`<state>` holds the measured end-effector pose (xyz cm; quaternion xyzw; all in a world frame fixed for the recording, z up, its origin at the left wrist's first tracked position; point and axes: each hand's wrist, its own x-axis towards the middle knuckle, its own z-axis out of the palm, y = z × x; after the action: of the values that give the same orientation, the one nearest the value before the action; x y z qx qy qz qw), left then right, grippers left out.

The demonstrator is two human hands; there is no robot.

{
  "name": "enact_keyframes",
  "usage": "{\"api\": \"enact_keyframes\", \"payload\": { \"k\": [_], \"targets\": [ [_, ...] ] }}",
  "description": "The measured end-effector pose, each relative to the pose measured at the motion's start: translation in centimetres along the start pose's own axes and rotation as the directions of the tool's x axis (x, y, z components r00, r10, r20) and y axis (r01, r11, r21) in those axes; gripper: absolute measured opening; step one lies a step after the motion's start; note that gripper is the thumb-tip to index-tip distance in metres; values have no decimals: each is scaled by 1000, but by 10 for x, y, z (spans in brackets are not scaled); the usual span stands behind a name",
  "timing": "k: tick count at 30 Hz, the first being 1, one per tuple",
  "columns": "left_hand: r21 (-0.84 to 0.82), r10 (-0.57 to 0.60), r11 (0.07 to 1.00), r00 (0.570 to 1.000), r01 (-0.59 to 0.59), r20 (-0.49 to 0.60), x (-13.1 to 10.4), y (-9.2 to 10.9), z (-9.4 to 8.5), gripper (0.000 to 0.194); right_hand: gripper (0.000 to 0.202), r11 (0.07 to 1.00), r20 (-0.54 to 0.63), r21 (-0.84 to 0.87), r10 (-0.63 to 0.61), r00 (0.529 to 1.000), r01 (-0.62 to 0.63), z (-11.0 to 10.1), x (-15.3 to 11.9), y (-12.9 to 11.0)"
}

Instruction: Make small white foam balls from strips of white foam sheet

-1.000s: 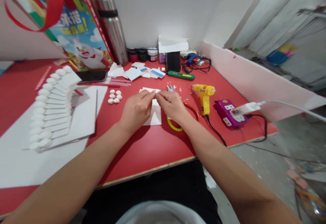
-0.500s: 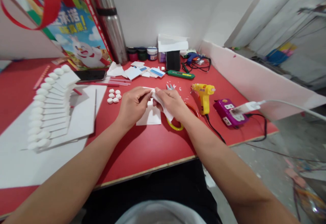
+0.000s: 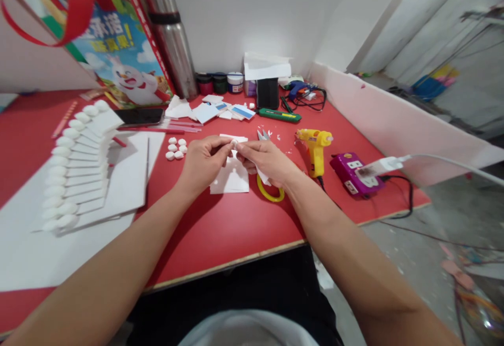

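Observation:
Above a white sheet point(image 3: 230, 182) on the red table, my two hands meet fingertip to fingertip. My left hand point(image 3: 205, 162) pinches a small white piece point(image 3: 234, 144) from the left side. Thumb and fingers of my right hand point(image 3: 263, 159) close on the same piece, and a strip of white paper point(image 3: 263, 176) sticks out below its palm. Under my right hand lie scissors with a yellow handle point(image 3: 271, 195), partly covered. Several white rounded pieces point(image 3: 176, 148) rest left of my left hand.
A curved white model point(image 3: 84, 165) edged with white pieces stands at left on boards. A yellow glue gun point(image 3: 316, 149) and purple power socket point(image 3: 354, 173) sit at right. Paper scraps point(image 3: 207, 112), a green cutter point(image 3: 279, 115) and a steel flask point(image 3: 173, 46) are behind.
My right hand has turned a little, and its fingers have closed in toward the small piece. Less of the white paper shows below it, and more of the white sheet is visible.

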<state>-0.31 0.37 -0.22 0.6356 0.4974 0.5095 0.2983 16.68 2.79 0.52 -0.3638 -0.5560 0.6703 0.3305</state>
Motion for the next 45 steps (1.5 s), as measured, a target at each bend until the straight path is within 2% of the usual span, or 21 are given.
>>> {"api": "enact_keyframes", "payload": {
  "k": [4,11,16,19,24,26,28,31,33,34,39,42,45],
  "targets": [
    [15,-4,1000,1000,4,-11,-1,0,1,14,41,978,-46,-187,-108,993,97,-2,3,4],
    [81,82,994,996,-80,-28,-3,3,5,15,31,940,-305,-315,-231,924,131,1,7,9],
    [220,201,957,979,-190,-29,-5,4,7,17,20,903,-345,-383,-334,877,193,7,7,10],
    [342,295,899,956,-274,-10,-6,3,8,20,17,875,-338,-426,-390,857,230,8,6,9],
    [546,384,761,922,-350,55,-8,-2,12,28,25,864,-284,-420,-414,865,277,7,4,9],
    [548,382,756,921,-358,75,-9,-4,12,31,26,862,-305,-432,-416,856,265,6,4,10],
    [444,343,831,937,-335,66,-9,-5,12,31,24,871,-316,-413,-411,855,266,5,3,9],
    [79,164,983,986,-167,39,-8,-5,10,28,18,883,-273,-359,-409,871,302,2,2,7],
    [-99,64,993,996,-57,61,-5,-4,7,27,15,872,-229,-369,-421,878,322,1,0,6],
    [-124,47,992,996,-38,70,-4,-4,6,25,15,863,-211,-387,-425,880,324,0,0,5],
    [40,157,986,985,-160,75,-1,-2,2,19,22,872,-194,-392,-391,900,294,0,0,4],
    [196,218,953,972,-232,90,-1,-2,2,21,32,922,-200,-315,-299,933,227,1,2,3],
    [275,235,931,970,-241,56,-2,-2,3,21,37,950,-215,-275,-209,954,146,2,3,2]
  ]
}}
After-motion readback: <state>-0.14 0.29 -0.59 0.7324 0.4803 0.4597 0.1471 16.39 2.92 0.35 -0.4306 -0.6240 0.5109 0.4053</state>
